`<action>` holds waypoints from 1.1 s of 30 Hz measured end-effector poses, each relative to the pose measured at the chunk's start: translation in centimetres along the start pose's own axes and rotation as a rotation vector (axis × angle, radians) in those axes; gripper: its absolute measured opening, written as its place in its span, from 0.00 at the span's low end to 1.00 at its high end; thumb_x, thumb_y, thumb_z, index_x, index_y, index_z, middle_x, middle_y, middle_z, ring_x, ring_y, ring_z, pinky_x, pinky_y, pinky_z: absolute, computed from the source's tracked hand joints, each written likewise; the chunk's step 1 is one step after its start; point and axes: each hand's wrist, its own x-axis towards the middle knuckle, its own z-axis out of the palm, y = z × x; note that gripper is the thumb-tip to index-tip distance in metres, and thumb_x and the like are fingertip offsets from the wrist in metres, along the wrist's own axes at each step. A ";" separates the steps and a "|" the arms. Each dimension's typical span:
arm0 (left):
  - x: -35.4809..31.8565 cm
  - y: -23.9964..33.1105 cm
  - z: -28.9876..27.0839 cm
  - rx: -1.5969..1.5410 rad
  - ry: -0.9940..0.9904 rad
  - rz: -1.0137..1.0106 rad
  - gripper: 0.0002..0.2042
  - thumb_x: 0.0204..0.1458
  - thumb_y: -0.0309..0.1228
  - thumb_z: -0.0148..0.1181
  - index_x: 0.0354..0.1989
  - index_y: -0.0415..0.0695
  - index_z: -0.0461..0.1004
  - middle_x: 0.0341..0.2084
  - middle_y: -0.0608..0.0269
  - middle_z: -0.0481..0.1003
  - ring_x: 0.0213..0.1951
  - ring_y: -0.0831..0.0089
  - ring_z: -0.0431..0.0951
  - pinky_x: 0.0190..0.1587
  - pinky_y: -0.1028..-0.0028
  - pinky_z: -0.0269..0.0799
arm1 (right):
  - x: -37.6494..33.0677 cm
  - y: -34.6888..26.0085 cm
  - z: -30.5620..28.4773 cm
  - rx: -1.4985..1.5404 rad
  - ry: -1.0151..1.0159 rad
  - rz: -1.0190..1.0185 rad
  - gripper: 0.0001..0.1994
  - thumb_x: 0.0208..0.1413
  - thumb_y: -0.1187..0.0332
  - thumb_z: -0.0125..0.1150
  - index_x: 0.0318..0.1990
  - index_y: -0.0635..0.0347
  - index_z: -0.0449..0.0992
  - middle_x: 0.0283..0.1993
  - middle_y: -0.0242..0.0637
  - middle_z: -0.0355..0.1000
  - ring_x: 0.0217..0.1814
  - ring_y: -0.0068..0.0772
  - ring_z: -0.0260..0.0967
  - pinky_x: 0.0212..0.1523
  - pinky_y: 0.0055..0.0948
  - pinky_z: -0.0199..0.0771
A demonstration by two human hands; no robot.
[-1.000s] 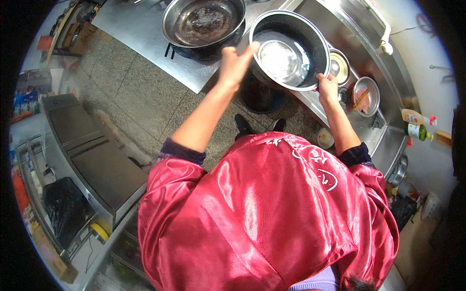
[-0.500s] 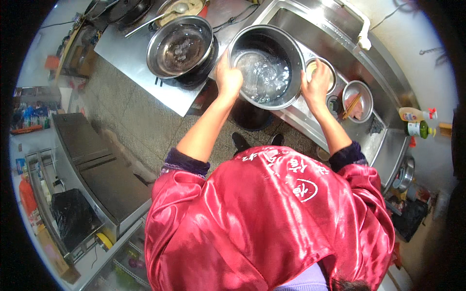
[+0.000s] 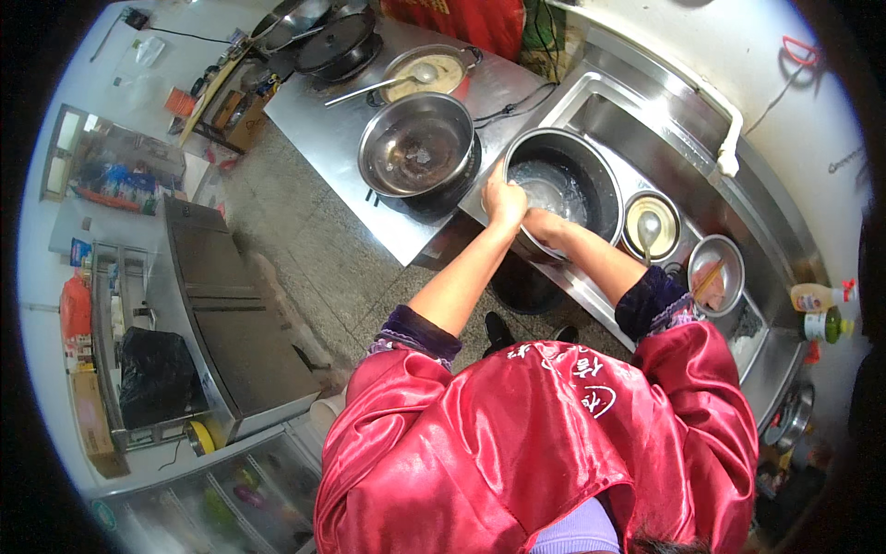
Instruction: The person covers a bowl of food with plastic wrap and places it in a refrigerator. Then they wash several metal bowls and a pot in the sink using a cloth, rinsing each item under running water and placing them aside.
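Observation:
A deep metal pot [image 3: 604,189] with clear liquid in it stands at the near edge of the steel counter by the sink. My left hand [image 3: 504,201] grips its left rim. Beside it, my right hand [image 3: 549,228] is closed on the near rim, its fingertips partly hidden by my left wrist. Right of the pot is a round container [image 3: 664,205] of pale contents with a ladle [image 3: 649,231] in it. A metal bowl [image 3: 729,263] beyond holds pink meat and wooden chopsticks [image 3: 708,277].
Left of the pot, a wide steel pan [image 3: 397,152] sits on a burner on the metal table [image 3: 346,189]. Behind it are a pot of creamy food [image 3: 448,69] and a dark lidded pan [image 3: 334,48]. A sink [image 3: 609,120] and white pipe [image 3: 729,152] lie at the back right.
My right hand has left the pot's right side and come round to its near rim, next to my left hand. The ladle in the container is now uncovered. The whole view has shifted.

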 end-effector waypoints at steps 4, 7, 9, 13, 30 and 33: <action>0.6 -0.6 1.5 -0.113 -0.028 -0.032 0.25 0.42 0.17 0.46 0.52 0.42 0.72 0.43 0.44 0.76 0.49 0.53 0.75 0.53 0.65 0.67 | -2.6 -1.3 2.2 0.343 0.309 -0.395 0.17 0.58 0.62 0.48 0.35 0.68 0.76 0.32 0.50 0.76 0.32 0.41 0.73 0.36 0.41 0.70; 1.9 0.3 3.2 -0.097 -0.098 -0.055 0.26 0.41 0.16 0.45 0.52 0.42 0.73 0.44 0.43 0.76 0.51 0.52 0.74 0.55 0.65 0.66 | -6.7 2.0 0.5 -0.066 0.435 -0.584 0.19 0.63 0.59 0.43 0.33 0.66 0.75 0.31 0.65 0.70 0.39 0.64 0.70 0.39 0.53 0.68; 3.1 1.7 4.0 -0.041 -0.114 -0.119 0.25 0.41 0.16 0.45 0.52 0.43 0.73 0.44 0.43 0.76 0.50 0.52 0.75 0.54 0.66 0.67 | -9.6 4.2 -2.2 -0.351 0.422 -0.607 0.16 0.61 0.61 0.47 0.31 0.65 0.73 0.25 0.59 0.71 0.32 0.61 0.72 0.35 0.53 0.70; 3.0 4.2 4.9 0.129 -0.230 -0.011 0.25 0.40 0.16 0.45 0.50 0.39 0.73 0.49 0.41 0.73 0.59 0.52 0.67 0.64 0.63 0.55 | -13.8 5.5 -6.2 -0.727 0.393 -0.577 0.06 0.50 0.69 0.56 0.29 0.60 0.68 0.19 0.51 0.70 0.23 0.56 0.71 0.24 0.52 0.70; -4.3 9.2 6.9 -0.074 -0.176 0.311 0.30 0.34 0.09 0.40 0.50 0.34 0.72 0.49 0.37 0.71 0.58 0.49 0.67 0.61 0.63 0.60 | -13.3 16.3 -22.1 -0.979 0.299 -1.060 0.12 0.54 0.60 0.53 0.31 0.59 0.76 0.35 0.41 0.73 0.45 0.41 0.69 0.56 0.41 0.62; -5.2 10.7 7.4 -0.098 -0.178 0.384 0.29 0.34 0.09 0.39 0.50 0.34 0.72 0.48 0.38 0.72 0.57 0.50 0.69 0.60 0.65 0.62 | -7.3 15.7 -22.5 -1.562 0.511 -0.851 0.11 0.54 0.62 0.51 0.34 0.57 0.77 0.41 0.36 0.70 0.43 0.37 0.64 0.46 0.37 0.64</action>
